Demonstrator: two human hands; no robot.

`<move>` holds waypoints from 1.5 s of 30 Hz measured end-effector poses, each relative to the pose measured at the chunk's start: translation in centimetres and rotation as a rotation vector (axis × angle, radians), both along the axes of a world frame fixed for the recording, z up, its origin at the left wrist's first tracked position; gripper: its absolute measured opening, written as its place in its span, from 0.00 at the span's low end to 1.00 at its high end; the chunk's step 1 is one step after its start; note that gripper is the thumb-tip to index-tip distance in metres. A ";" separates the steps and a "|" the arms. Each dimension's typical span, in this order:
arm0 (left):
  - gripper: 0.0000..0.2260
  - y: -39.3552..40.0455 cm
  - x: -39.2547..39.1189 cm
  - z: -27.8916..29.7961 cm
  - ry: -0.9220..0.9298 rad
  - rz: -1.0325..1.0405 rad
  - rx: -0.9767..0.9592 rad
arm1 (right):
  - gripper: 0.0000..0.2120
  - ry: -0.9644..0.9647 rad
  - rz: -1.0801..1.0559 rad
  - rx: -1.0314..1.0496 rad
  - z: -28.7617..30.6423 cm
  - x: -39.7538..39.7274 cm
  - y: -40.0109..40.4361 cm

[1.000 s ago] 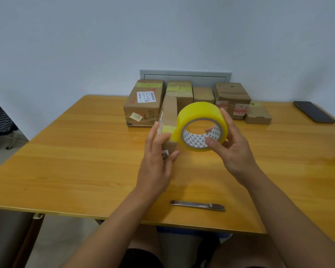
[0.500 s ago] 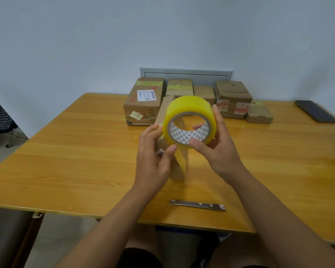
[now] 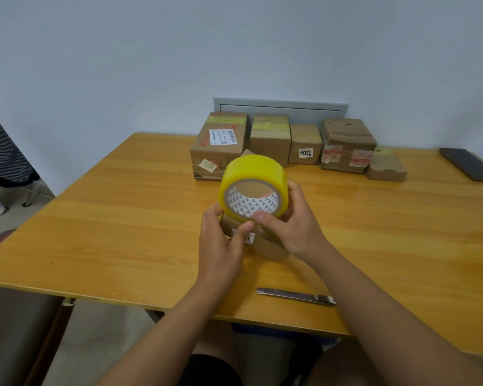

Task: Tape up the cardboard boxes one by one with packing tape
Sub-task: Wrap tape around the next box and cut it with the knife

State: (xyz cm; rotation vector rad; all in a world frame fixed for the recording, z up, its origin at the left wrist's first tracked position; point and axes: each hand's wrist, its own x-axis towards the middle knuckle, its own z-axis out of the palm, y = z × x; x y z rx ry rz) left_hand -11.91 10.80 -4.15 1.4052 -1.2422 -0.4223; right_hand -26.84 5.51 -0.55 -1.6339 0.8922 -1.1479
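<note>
Wooden table point(image 3: 123, 218): 5 boxes point(image 3: 268, 135) are ranged along its far edge. Yellow tape roll point(image 3: 253, 190), gripped by the right hand point(image 3: 287, 227), is now lowered onto the small box point(image 3: 265, 246), which is pinched by the left hand point(image 3: 221, 243); strip application is judged underway.

Pale blue-grey wall point(image 3: 234, 45) far, evenly lit, grey metal panel point(image 3: 280, 105) set low in it, orange wood-grain table point(image 3: 123, 218) near, grey floor point(image 3: 0, 227) left
</note>
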 end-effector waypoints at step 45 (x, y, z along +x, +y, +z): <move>0.27 0.8 1.5 -0.1 -1.009 -0.159 0.355 | 0.31 0.162 -0.234 -0.015 -1.2 -7.6 1.5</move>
